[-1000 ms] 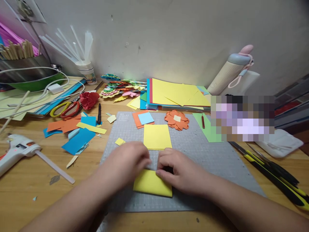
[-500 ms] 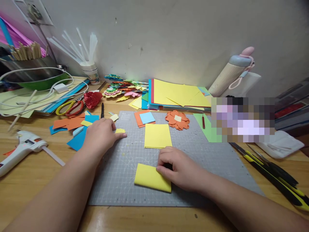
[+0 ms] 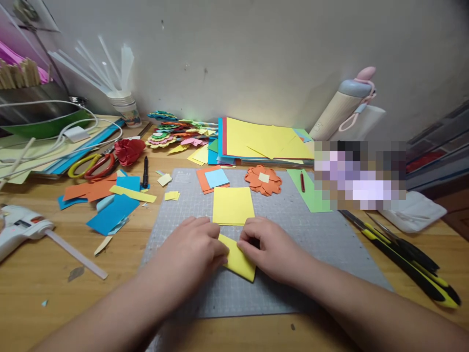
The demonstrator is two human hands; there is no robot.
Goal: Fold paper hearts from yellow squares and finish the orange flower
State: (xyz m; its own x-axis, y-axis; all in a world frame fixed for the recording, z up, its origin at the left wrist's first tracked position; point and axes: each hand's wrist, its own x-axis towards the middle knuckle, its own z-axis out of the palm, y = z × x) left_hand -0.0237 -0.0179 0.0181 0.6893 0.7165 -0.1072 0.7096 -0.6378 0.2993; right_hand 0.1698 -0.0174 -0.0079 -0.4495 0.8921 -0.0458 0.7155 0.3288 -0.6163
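Your left hand (image 3: 194, 244) and right hand (image 3: 269, 247) each grip the folded yellow paper (image 3: 240, 263), seemingly resting on the grey mat (image 3: 293, 274).

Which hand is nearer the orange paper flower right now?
Right. The right hand lies straight toward the person from the orange paper flower; the left hand lies farther off, to its left. Both touch the yellow paper.

Left hand (image 3: 194, 247) held palm down, fingers curled, tips turned inward. Right hand (image 3: 271, 249) set close beside, fingers bent, knuckles raised. Forearms extended forward, angled together.
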